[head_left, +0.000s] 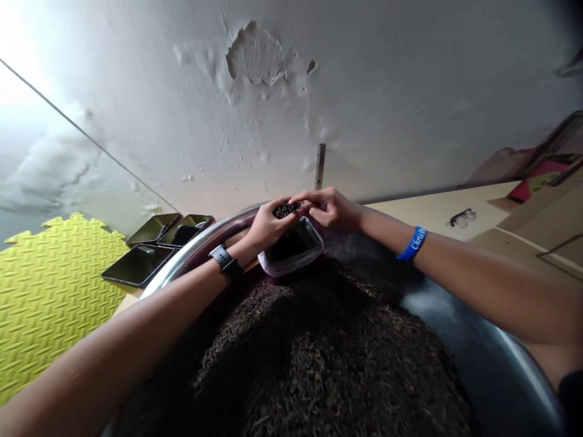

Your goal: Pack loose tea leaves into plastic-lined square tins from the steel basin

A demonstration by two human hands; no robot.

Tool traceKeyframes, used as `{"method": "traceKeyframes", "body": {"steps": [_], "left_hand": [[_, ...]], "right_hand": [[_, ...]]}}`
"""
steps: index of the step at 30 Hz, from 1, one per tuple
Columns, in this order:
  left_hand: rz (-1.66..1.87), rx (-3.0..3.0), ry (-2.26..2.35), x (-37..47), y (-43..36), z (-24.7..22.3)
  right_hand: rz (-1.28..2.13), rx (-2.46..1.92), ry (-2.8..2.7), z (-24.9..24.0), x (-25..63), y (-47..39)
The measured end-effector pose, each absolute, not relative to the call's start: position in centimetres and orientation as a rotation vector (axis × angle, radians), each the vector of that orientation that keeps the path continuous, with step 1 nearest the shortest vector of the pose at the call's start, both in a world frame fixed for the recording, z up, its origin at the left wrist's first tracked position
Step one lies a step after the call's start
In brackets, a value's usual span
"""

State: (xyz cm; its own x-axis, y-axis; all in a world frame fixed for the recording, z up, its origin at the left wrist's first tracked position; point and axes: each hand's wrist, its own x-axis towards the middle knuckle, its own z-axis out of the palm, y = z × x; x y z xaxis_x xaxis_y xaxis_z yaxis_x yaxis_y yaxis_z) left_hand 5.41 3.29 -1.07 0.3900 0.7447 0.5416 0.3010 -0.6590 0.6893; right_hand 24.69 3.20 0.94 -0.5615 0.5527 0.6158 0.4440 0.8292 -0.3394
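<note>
Head view, left hand: the left hand [268, 228] curls around a small handful [286, 210] of dark, dry-looking leaf bits.
Head view, right hand: the right hand [334, 208] reaches in beside it, fingertips near the bits; whether it pinches any cannot be told.
Handful's place: just above the clear tub [291, 266], near the far side of the metal basin [200, 235].
Basin's load: a broad dark heap [319, 376] of similar bits.
Handling: the bits look light, loose and brittle, likely to slip between fingers or crumble if squeezed; a cupped palm below suits them, with a light fingertip pinch above.
Tub's handling: it looks light and slightly flexible, best held by opposite walls.
</note>
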Motion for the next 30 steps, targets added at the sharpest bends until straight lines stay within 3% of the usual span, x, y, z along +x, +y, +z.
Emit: {"method": "traceKeyframes", "body": {"steps": [8,30], "left_hand": [[1.192,2.157,0.955,5.3,3.5,-1.3],[1.173,2.197,0.933,5.2,3.3,-1.2]], "right_hand": [[0.402,-0.790,-2.240,0.8,24.8,3.8],[0.546,-0.763,-2.205,0.1,24.4,4.3]]}}
